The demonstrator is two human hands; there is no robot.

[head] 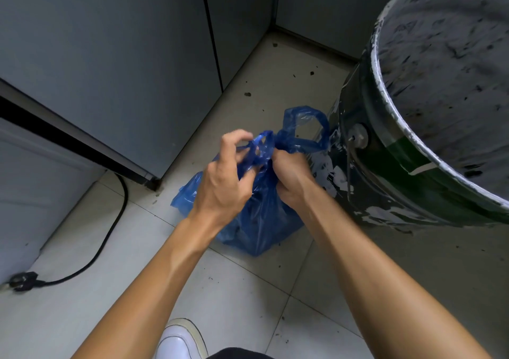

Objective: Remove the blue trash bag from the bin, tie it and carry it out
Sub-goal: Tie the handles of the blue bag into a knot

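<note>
Blue trash bag on tiled floor at frame centre, left hand pinching one handle, right hand fisted around its neck, paint-smeared bin just right, no legible writing

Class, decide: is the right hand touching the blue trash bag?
Touching. The head view shows the right hand clenched around the blue trash bag at its gathered neck.

Both hands on blue bag
</note>
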